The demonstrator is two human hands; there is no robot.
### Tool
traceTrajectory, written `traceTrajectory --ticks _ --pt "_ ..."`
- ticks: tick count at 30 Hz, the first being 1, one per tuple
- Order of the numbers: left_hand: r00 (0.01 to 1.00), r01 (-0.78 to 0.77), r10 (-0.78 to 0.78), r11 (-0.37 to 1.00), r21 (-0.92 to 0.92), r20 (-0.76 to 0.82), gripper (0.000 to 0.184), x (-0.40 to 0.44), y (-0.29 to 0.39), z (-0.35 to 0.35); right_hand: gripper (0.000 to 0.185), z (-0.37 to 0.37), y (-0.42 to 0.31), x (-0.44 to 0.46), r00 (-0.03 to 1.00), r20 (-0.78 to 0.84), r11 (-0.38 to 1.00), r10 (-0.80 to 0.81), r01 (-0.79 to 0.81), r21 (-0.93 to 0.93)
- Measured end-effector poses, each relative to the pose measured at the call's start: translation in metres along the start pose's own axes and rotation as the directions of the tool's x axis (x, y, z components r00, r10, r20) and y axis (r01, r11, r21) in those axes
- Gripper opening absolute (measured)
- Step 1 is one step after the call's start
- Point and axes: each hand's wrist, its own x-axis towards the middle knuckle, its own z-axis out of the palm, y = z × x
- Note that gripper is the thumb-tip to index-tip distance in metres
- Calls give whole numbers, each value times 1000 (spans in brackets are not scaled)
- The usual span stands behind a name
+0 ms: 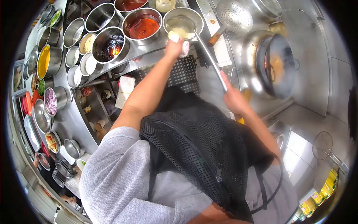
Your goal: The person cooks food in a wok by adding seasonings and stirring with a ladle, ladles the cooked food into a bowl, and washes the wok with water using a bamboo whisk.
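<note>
My right hand [235, 98] is wrapped around the long metal handle of a ladle [212, 58]. The ladle's far end reaches into a steel pot of pale liquid [168, 16], where its bowl cannot be made out. My left hand [173, 49] is closed around a pale yellow and whitish bundle [173, 36], apparently a folded cloth, at that pot's near rim. Left of the pot stand a pot of red sauce [143, 28] and a pot of dark, glossy sauce [111, 44].
A dark wok [279, 67] with orange-brown contents sits on the stove at right. A perforated strainer [234, 16] with a wooden handle lies behind it. Several steel containers line the left counter, including chopped purple onion [50, 101]. A wire skimmer [323, 145] is at far right.
</note>
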Motion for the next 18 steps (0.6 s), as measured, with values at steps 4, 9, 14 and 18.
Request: traceTrajectory --ticks 4,9,14,18 --pt "999 35 -36 999 29 7 32 -2 5 0 91 -19 -15 -8 995 81 998 51 -54 33" --pt "999 35 -37 994 101 17 33 2 0 0 91 -43 -17 -13 992 122 996 23 -33 86" --pt "999 -31 33 994 108 -17 33 2 0 1 88 -75 -8 -16 901 425 404 -83 -360 841" --pt "990 -18 3 994 104 141 34 1 4 -8 85 -38 14 -16 899 353 -88 -260 -386 918"
